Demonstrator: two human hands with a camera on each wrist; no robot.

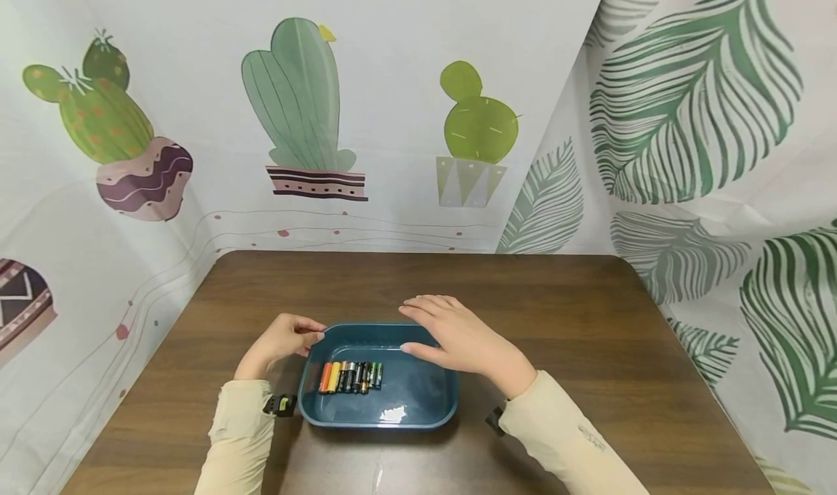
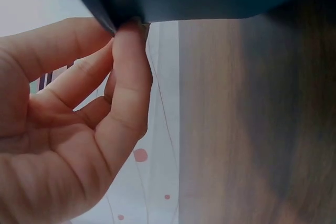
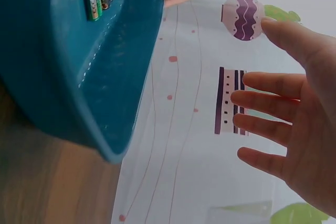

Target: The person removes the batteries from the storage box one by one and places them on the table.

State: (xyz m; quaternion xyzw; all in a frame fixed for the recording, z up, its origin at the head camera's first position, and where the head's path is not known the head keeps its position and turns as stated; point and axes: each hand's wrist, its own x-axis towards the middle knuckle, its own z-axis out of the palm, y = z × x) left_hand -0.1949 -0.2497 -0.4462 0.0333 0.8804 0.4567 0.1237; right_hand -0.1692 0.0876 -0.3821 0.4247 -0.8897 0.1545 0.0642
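A dark teal tray (image 1: 418, 400) with rounded corners sits on the table in the head view. Several batteries (image 1: 349, 377) lie side by side in its left half: an orange one, a yellow one and mostly dark ones, some with green. My left hand (image 1: 284, 341) pinches the tray's far left corner between thumb and fingers; the left wrist view shows this hand (image 2: 79, 103) close up under the rim. Over the tray's far right side hovers my right hand (image 1: 461, 339), holding nothing. In the right wrist view its fingers (image 3: 268, 103) are spread and apart from the tray.
A brown wooden table (image 1: 562, 313) extends around the tray on all sides. Behind it hangs a white cloth (image 1: 392, 110) printed with cacti, and a leaf-patterned cloth (image 1: 693, 102) hangs at the right.
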